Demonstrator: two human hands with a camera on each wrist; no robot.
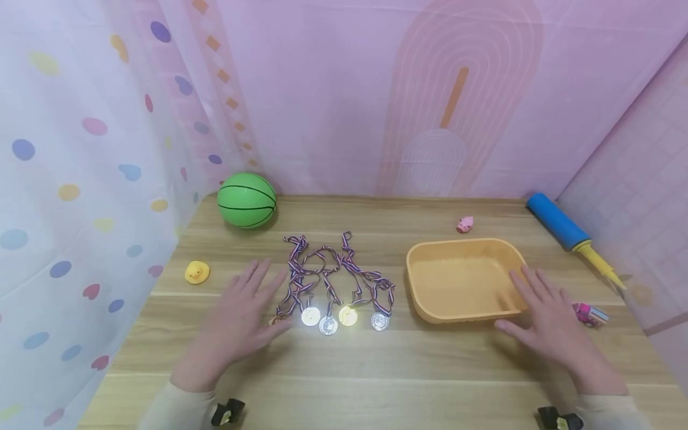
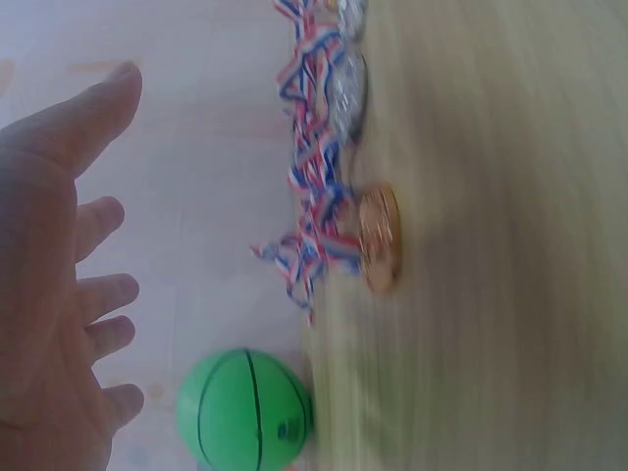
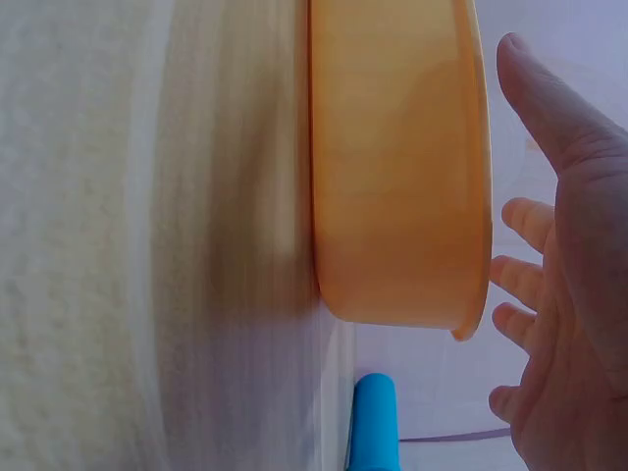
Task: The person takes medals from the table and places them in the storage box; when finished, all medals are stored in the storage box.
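Several medals with striped red, white and blue ribbons (image 1: 322,275) lie in a loose tangle on the wooden table. Among them are a gold medal (image 1: 347,315), a silver medal (image 1: 380,322) and a bronze-coloured medal (image 2: 380,238) at the left end. My left hand (image 1: 242,316) hovers with spread fingers by that end, partly covering the bronze-coloured one in the head view. An orange plastic basin (image 1: 462,280) stands right of the medals with nothing inside. Over its right front corner my right hand (image 1: 553,322) is held with fingers spread, gripping nothing.
A green ball (image 1: 246,200) sits at the back left, with a yellow rubber duck (image 1: 197,272) in front of it. Behind the basin is a small pink pig (image 1: 464,224). A blue-and-yellow pump (image 1: 564,227) and a small pink toy (image 1: 590,315) lie at the right.
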